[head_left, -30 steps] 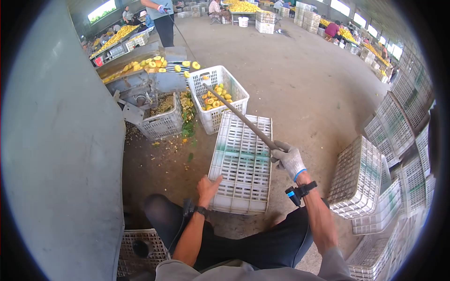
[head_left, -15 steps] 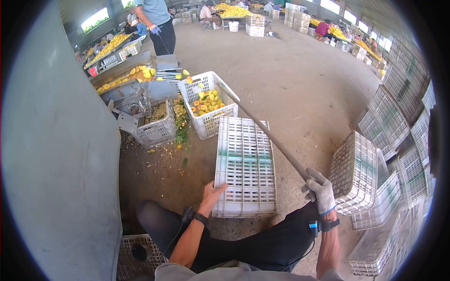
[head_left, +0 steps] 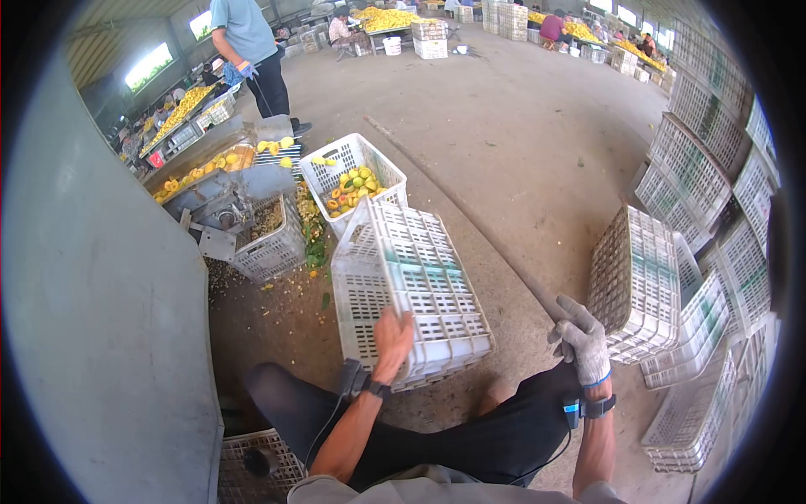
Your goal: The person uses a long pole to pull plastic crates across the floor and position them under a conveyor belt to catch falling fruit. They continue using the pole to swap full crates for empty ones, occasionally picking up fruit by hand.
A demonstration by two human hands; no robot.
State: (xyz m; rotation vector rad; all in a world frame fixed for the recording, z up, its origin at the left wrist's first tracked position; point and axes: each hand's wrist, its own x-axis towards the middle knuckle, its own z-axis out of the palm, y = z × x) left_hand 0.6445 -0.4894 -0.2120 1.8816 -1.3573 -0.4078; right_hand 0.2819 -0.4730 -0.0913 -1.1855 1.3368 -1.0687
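Observation:
My bare left hand (head_left: 393, 338) is closed on the near left edge of a white plastic crate (head_left: 437, 273) with a green stripe. This crate sits tilted in front of my knees, and a slatted side (head_left: 354, 290) shows at its left. My right hand (head_left: 581, 340), in a grey-white glove, is wrapped around the near end of a long pole (head_left: 478, 223). The pole slants forward and left over the floor, past the crate. Just beyond, a white crate (head_left: 390, 191) holds yellow-orange fruit (head_left: 355, 186).
A metal machine (head_left: 227, 189) carries fruit to a rod chute (head_left: 281, 155). Below stands a crate of pits (head_left: 267, 244), with scraps on the floor. Stacked crates (head_left: 638, 281) line the right, a grey metal panel (head_left: 109, 294) the left. A person (head_left: 248, 42) stands by the machine.
My left hand has tipped the striped crate, exposing its slatted left side. The gloved hand still grips the pole. Fruit dropping from the chute has shifted, and the view has turned slightly.

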